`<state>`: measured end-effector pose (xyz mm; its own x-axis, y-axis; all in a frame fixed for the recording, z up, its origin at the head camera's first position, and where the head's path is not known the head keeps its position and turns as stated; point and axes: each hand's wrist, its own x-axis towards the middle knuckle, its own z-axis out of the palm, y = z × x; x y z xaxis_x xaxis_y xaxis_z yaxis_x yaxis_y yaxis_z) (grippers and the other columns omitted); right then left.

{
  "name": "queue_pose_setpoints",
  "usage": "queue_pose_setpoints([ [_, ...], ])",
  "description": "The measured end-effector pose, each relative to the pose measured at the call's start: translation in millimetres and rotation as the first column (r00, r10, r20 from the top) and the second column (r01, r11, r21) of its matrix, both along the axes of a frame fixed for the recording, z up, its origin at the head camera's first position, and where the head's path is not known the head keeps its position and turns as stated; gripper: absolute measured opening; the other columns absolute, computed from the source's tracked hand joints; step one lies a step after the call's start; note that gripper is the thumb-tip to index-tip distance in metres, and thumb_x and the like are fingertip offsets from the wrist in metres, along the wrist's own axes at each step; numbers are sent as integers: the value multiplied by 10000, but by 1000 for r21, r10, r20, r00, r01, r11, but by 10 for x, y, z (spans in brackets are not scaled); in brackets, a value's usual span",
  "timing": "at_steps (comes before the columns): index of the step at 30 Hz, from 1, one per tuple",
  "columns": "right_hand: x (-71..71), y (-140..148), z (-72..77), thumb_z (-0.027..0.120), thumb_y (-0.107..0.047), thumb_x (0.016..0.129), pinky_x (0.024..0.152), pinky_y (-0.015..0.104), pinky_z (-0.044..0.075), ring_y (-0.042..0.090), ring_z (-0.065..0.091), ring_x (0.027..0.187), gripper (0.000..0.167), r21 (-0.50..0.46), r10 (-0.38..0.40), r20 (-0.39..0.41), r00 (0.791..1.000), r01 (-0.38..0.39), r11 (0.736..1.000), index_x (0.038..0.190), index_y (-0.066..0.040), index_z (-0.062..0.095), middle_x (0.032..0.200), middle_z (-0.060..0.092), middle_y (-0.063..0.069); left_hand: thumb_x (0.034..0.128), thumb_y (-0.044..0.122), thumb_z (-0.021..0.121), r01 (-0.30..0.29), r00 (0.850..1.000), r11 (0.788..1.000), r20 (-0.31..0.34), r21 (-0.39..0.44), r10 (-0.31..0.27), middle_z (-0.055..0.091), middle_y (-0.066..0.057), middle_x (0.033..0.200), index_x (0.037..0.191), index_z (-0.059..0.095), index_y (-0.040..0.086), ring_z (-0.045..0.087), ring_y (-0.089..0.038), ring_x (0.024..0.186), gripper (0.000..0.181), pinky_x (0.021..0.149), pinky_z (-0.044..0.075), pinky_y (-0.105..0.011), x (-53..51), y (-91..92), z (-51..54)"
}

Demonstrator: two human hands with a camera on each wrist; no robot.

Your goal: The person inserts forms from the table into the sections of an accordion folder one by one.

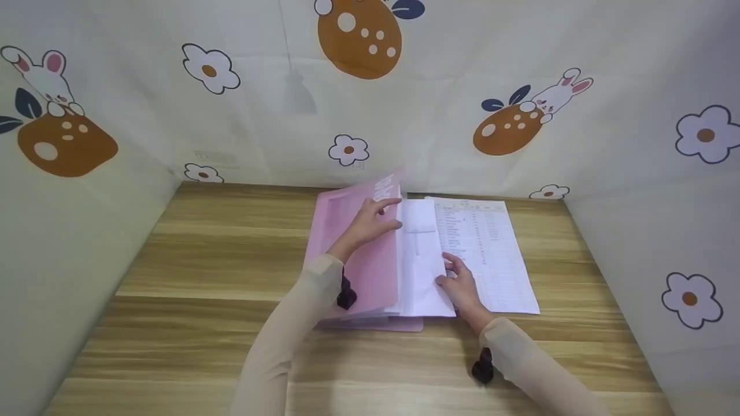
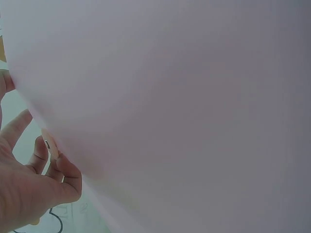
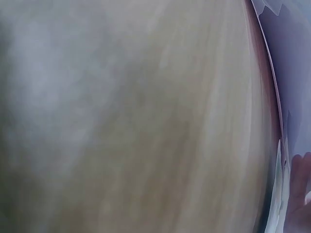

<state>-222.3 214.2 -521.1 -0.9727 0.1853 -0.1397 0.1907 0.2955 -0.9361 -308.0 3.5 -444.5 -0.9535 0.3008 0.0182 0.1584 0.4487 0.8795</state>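
Observation:
A pink folder (image 1: 370,271) lies on the table, its front cover raised and tilted to the left. My left hand (image 1: 370,222) holds the cover's free edge with thumb and fingers; in the left wrist view the pale pink cover (image 2: 180,111) fills most of the picture beside the left hand (image 2: 29,179). White paper (image 1: 425,260) with faint crease-like lines sticks out from the folder's clear sleeve area. My right hand (image 1: 462,283) pinches that paper's right edge. In the right wrist view only part of the right hand (image 3: 299,194) shows at the right border.
A printed sheet with a table of rows (image 1: 491,254) lies to the right, partly under the white paper and right hand. The wooden table (image 1: 219,260) is enclosed by patterned curtains (image 1: 254,127) at the back and both sides.

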Motion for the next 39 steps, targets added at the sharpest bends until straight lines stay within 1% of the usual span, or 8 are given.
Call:
queue_pose_setpoints([
  [4,-10,0,6,514,58,733,724,298,414,255,549,856,571,-24,3,34,999,-3,1000,1287,-18,400,1032,549,182,746,267,669,-5,1000,1000,20,1,5,373,-82,1004,1245,518,215,380,-195,889,523,675,321,-291,0,3,-1],
  [9,-22,-6,18,475,57,778,690,301,442,241,554,854,491,-159,13,48,999,-5,987,1263,-20,440,1011,557,175,746,273,669,-3,1000,1000,20,2,3,373,-81,1005,1244,518,217,381,-197,890,523,678,324,-296,-3,3,0],
  [12,-18,-27,29,472,81,773,661,290,446,221,560,818,490,-236,24,36,999,-15,972,1254,-10,447,974,566,170,749,262,668,3,1000,1000,4,-8,-2,378,-87,1000,1246,518,206,382,-201,894,522,681,324,-297,-1,2,6],
  [17,1,-77,49,468,105,738,651,281,440,200,555,809,527,-290,53,28,998,-43,956,1253,-6,443,958,573,155,758,257,663,1,1000,999,-13,-40,-1,390,-88,1009,1249,516,200,387,-201,912,516,693,328,-296,8,4,27],
  [22,4,-121,55,519,75,714,637,263,435,193,555,796,534,-228,67,48,997,-54,972,1235,-37,481,969,565,136,763,267,657,-6,1000,999,4,-45,7,390,-86,1028,1253,510,209,393,-202,926,515,703,339,-300,9,12,27],
  [27,-3,-169,65,554,53,706,652,248,410,198,537,799,482,-114,77,0,997,-76,991,1183,-15,533,944,561,118,760,268,656,-11,1000,999,8,-49,11,396,-87,1033,1254,509,206,399,-202,927,519,710,347,-308,5,15,15],
  [34,-7,-233,105,543,67,735,737,266,415,260,534,915,372,-102,114,-77,991,-121,987,1106,80,551,975,590,166,760,219,664,-14,1000,999,-23,-30,13,401,-97,1019,1244,520,182,404,-209,919,506,706,349,-315,-4,16,-1],
  [39,-25,-269,121,528,75,745,721,255,420,246,543,905,362,-96,156,-57,986,-160,982,1106,99,542,978,592,182,752,249,667,-17,1000,999,-26,-35,16,397,-87,1009,1243,521,192,401,-199,908,515,695,348,-301,-9,17,-5],
])
